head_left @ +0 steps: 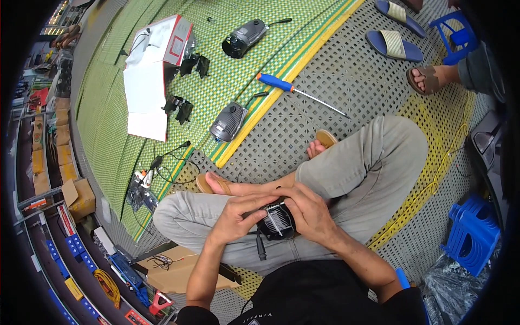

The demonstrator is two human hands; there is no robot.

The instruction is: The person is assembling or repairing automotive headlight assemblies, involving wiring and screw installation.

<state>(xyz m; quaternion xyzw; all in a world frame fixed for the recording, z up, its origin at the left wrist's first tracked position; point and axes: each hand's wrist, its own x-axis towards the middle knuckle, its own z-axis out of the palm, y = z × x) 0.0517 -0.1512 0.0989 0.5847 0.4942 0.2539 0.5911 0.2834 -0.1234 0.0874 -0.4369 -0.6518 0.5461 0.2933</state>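
We see the left hand (242, 216) and right hand (310, 213), fingers part-curled, both holding the black finned housing (279, 222) over the lap of the grey trousers (382, 162). We'd brace it there, grip evenly from both sides and keep the cable connector (261, 249) untwisted.

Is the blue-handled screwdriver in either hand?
No, the screwdriver lies out ahead, untouched, while the left hand and right hand both hold a black finned device.
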